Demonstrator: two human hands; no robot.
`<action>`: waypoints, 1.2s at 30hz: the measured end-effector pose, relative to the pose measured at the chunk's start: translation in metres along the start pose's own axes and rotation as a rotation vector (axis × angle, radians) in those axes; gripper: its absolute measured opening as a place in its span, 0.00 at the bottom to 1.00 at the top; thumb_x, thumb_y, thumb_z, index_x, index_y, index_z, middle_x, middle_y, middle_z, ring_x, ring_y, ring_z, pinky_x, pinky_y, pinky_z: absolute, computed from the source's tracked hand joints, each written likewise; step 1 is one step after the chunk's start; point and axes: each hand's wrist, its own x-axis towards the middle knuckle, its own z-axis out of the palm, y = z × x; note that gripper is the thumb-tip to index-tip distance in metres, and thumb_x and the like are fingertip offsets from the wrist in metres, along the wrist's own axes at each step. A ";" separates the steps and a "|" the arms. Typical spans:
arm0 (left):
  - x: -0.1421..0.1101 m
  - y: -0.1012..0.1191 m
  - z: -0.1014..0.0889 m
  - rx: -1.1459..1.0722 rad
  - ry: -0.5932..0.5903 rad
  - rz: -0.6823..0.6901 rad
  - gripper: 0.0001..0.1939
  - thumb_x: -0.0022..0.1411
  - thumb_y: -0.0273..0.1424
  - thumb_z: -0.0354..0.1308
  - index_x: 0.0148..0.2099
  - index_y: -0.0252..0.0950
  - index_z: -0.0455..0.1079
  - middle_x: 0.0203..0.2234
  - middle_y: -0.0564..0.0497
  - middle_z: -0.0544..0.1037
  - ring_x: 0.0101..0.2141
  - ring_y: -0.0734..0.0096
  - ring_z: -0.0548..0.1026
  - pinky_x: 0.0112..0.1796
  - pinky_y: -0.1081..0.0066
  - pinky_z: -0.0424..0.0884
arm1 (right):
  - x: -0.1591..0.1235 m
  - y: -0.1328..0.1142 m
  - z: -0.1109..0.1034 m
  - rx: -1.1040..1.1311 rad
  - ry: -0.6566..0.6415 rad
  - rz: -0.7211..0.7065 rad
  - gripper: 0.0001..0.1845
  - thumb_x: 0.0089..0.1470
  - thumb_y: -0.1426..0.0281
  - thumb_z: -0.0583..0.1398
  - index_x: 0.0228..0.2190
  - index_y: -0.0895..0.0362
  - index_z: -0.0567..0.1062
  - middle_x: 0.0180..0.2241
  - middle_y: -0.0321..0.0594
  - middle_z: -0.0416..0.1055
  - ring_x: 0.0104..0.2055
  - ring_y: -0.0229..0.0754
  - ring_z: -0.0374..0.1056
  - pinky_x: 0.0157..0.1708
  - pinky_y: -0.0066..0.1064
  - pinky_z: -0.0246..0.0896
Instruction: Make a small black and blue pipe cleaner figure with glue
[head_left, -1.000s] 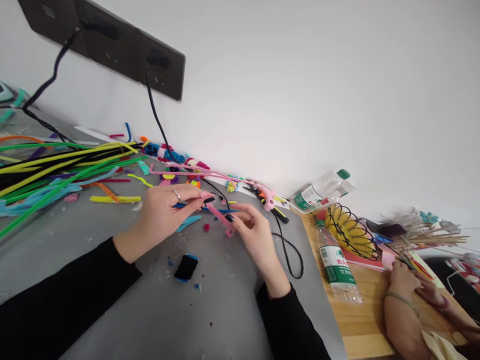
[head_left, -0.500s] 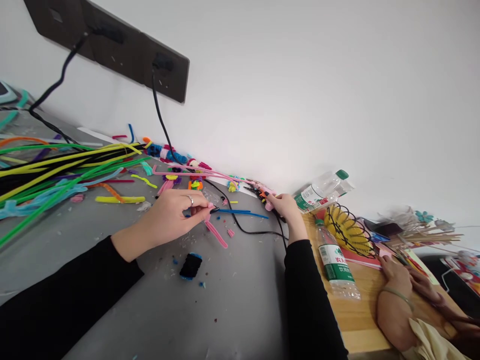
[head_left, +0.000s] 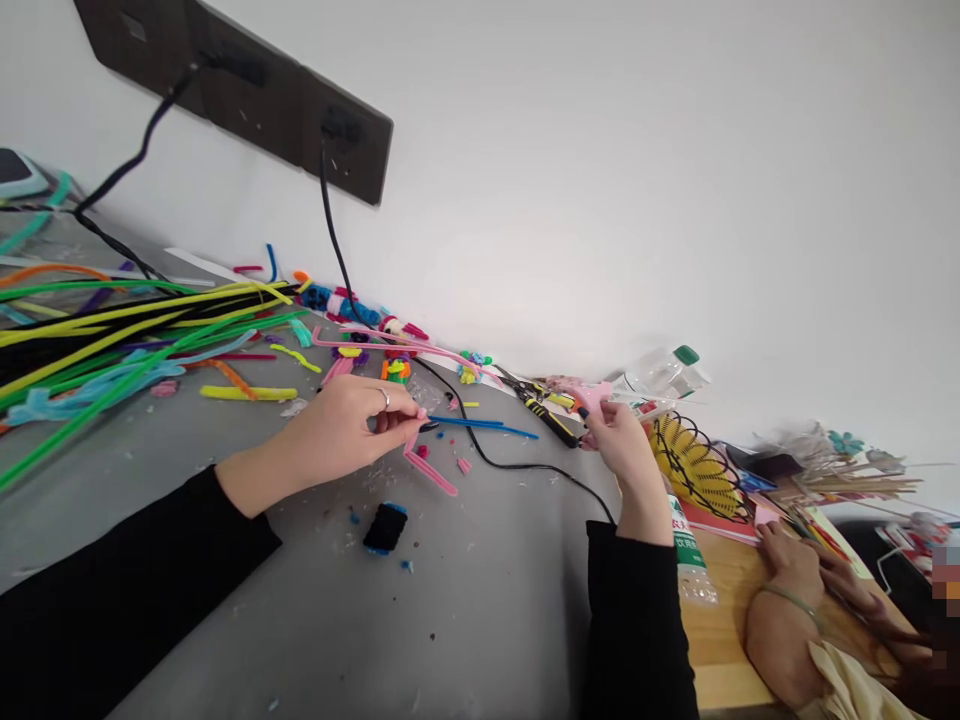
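Note:
My left hand (head_left: 349, 420) is closed in a pinch over the grey table. Between its fingertips are blue pipe cleaners (head_left: 480, 424), which stick out to the right, with a bit of pink at the tips. A folded pink pipe cleaner (head_left: 431, 470) shows just below those fingers. Farther right, my right hand (head_left: 622, 440) is wrapped round a pink glue gun (head_left: 595, 397), partly hidden by the fingers. Pliers with black and yellow handles (head_left: 551, 420) lie just left of it. Nearer me on the table rests a small black fuzzy block (head_left: 385, 527) with blue edges.
Long pipe cleaners (head_left: 135, 325) in several colours heap at the left. Small fuzzy figures (head_left: 341, 303) line the wall. A black cable (head_left: 517, 466) crosses the table from the socket panel (head_left: 300, 110). On the right are bottles (head_left: 694, 560), a yellow basket (head_left: 694, 465) and another person's hands (head_left: 795, 560).
My right hand has moved right and lifted the pink glue gun away from the pliers, which now show clearly. My left hand keeps its pinch in nearly the same place.

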 end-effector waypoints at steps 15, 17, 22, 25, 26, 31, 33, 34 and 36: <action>-0.002 -0.012 0.002 0.081 -0.114 -0.097 0.18 0.69 0.37 0.55 0.27 0.42 0.75 0.24 0.53 0.83 0.22 0.69 0.75 0.26 0.70 0.69 | -0.077 -0.051 0.046 -0.043 -0.051 -0.344 0.14 0.52 0.59 0.62 0.25 0.49 0.62 0.19 0.25 0.54 0.21 0.35 0.49 0.21 0.29 0.47; -0.002 -0.012 0.002 0.100 -0.092 -0.125 0.18 0.69 0.37 0.54 0.27 0.41 0.75 0.23 0.54 0.82 0.21 0.70 0.74 0.26 0.70 0.68 | -0.081 -0.050 0.052 -0.061 -0.067 -0.378 0.09 0.51 0.61 0.61 0.26 0.50 0.66 0.19 0.25 0.56 0.20 0.36 0.51 0.21 0.29 0.48; -0.002 -0.012 0.005 0.136 -0.079 -0.156 0.19 0.70 0.38 0.54 0.27 0.41 0.74 0.21 0.54 0.82 0.20 0.69 0.74 0.27 0.69 0.68 | -0.088 -0.045 0.066 -0.156 -0.078 -0.453 0.12 0.52 0.62 0.58 0.37 0.54 0.76 0.20 0.29 0.63 0.21 0.39 0.57 0.24 0.30 0.54; -0.002 -0.011 0.006 0.124 -0.088 -0.152 0.18 0.69 0.38 0.53 0.27 0.41 0.74 0.21 0.54 0.81 0.20 0.70 0.73 0.26 0.70 0.66 | -0.089 -0.041 0.070 -0.202 -0.082 -0.517 0.16 0.54 0.64 0.58 0.42 0.55 0.78 0.20 0.30 0.65 0.20 0.40 0.58 0.25 0.31 0.55; -0.002 -0.010 0.006 0.119 -0.090 -0.152 0.18 0.69 0.38 0.53 0.27 0.41 0.73 0.21 0.54 0.81 0.20 0.70 0.73 0.26 0.70 0.66 | -0.090 -0.041 0.070 -0.219 -0.083 -0.537 0.17 0.54 0.64 0.58 0.43 0.55 0.79 0.20 0.30 0.65 0.20 0.40 0.58 0.25 0.31 0.55; -0.001 -0.009 0.005 0.107 -0.102 -0.162 0.18 0.69 0.37 0.52 0.26 0.41 0.72 0.21 0.54 0.80 0.20 0.71 0.73 0.25 0.71 0.66 | -0.090 -0.039 0.072 -0.326 -0.078 -0.588 0.18 0.54 0.66 0.59 0.45 0.56 0.80 0.19 0.31 0.67 0.19 0.41 0.60 0.23 0.29 0.54; -0.001 -0.008 0.005 0.102 -0.110 -0.166 0.18 0.69 0.37 0.52 0.27 0.41 0.72 0.21 0.54 0.81 0.20 0.71 0.73 0.25 0.71 0.65 | -0.091 -0.038 0.073 -0.341 -0.075 -0.609 0.19 0.54 0.67 0.58 0.45 0.57 0.81 0.19 0.32 0.68 0.19 0.41 0.61 0.23 0.29 0.54; -0.001 -0.008 0.004 0.100 -0.115 -0.166 0.18 0.69 0.37 0.52 0.27 0.41 0.71 0.21 0.54 0.81 0.20 0.71 0.74 0.25 0.71 0.65 | -0.091 -0.038 0.074 -0.341 -0.073 -0.620 0.19 0.55 0.67 0.58 0.46 0.58 0.81 0.19 0.33 0.68 0.20 0.41 0.61 0.23 0.29 0.54; -0.001 -0.008 0.005 0.100 -0.124 -0.165 0.18 0.69 0.38 0.52 0.26 0.41 0.72 0.22 0.54 0.81 0.21 0.70 0.74 0.26 0.71 0.65 | -0.092 -0.037 0.076 -0.340 -0.062 -0.637 0.19 0.55 0.68 0.58 0.46 0.58 0.81 0.20 0.34 0.69 0.20 0.41 0.62 0.23 0.29 0.54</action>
